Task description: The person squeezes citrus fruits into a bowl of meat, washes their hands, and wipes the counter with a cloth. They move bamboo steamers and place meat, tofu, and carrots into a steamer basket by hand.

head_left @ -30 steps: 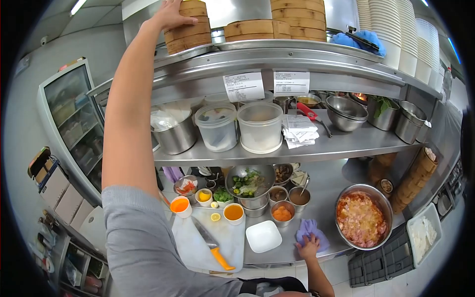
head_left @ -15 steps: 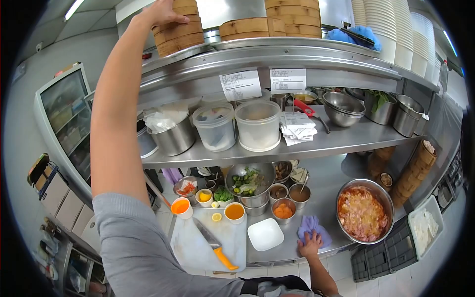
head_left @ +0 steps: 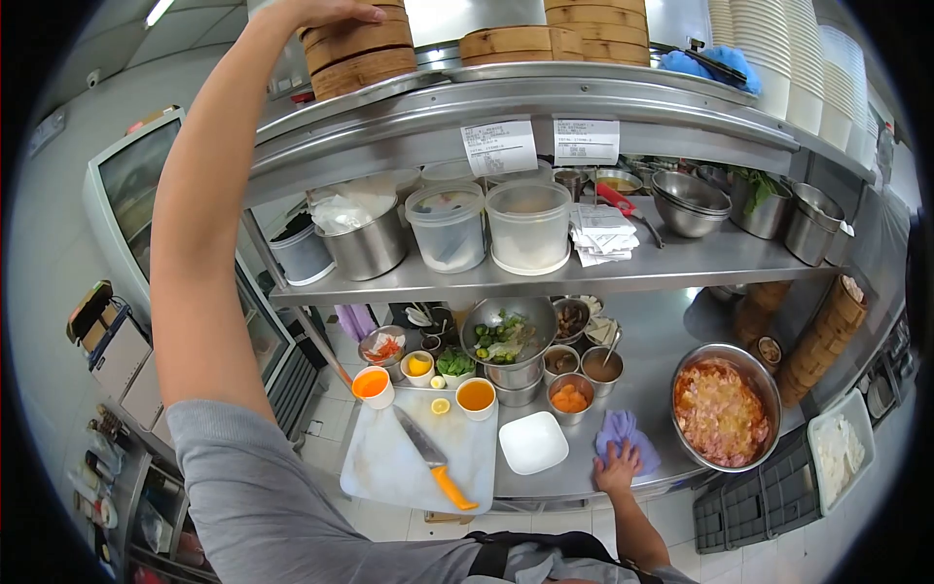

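High on the left, my left hand [head_left: 331,12] grips the upper part of a stack of bamboo steamers [head_left: 360,49] on the top shelf; the frame's edge cuts off part of it. My right hand [head_left: 616,471] rests on a crumpled purple cloth [head_left: 623,434] near the counter's front edge, fingers spread over it. Left of the cloth sits a square white bowl [head_left: 533,443]. A knife with a yellow handle [head_left: 453,489] lies on the white cutting board [head_left: 375,467]. To the right of the cloth stands a large steel bowl of raw meat mixture [head_left: 725,409].
More bamboo steamers [head_left: 598,34] and stacked white tubs [head_left: 761,58] stand on the top shelf. Plastic tubs [head_left: 528,229], a steel pot [head_left: 368,238] and steel bowls [head_left: 691,204] fill the middle shelf. Cups of orange liquid [head_left: 373,385] and a bowl of greens [head_left: 508,331] stand behind the board.
The view has shifted, so shelf and counter appear slightly further right and higher. My left hand stays on the steamer stack and my right hand stays on the purple cloth.
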Tool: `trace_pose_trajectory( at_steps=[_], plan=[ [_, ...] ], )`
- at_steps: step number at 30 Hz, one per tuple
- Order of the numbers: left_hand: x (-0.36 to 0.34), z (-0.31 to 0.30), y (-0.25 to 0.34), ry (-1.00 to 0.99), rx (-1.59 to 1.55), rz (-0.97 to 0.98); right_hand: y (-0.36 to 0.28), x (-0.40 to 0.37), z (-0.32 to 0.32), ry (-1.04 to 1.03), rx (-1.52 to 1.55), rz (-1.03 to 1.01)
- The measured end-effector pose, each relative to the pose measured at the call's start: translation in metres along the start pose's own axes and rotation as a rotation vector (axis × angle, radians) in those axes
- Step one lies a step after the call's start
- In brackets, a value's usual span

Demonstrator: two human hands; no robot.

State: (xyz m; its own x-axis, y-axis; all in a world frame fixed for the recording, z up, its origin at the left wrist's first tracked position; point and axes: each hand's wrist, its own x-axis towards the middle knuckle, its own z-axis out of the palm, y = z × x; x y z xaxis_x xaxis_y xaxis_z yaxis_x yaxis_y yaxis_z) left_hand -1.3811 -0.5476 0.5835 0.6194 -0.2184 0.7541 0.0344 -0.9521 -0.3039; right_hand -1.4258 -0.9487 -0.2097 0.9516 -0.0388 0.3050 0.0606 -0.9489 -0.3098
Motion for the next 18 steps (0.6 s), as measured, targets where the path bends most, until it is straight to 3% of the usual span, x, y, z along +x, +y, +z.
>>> trace_pose_trajectory(
  at_steps=[14,16,18],
  plan=[
    [0.002,0.008,0.003,0.022,-0.067,0.050,-0.003,0.000,0.001,-0.092,-0.004,0.051],
    [0.011,0.016,-0.009,0.152,-0.094,-0.010,-0.001,0.000,-0.006,-0.092,0.004,0.072],
    [0.028,0.018,-0.030,0.122,-0.113,-0.062,-0.004,0.004,-0.015,-0.182,0.029,0.077]
  ],
)
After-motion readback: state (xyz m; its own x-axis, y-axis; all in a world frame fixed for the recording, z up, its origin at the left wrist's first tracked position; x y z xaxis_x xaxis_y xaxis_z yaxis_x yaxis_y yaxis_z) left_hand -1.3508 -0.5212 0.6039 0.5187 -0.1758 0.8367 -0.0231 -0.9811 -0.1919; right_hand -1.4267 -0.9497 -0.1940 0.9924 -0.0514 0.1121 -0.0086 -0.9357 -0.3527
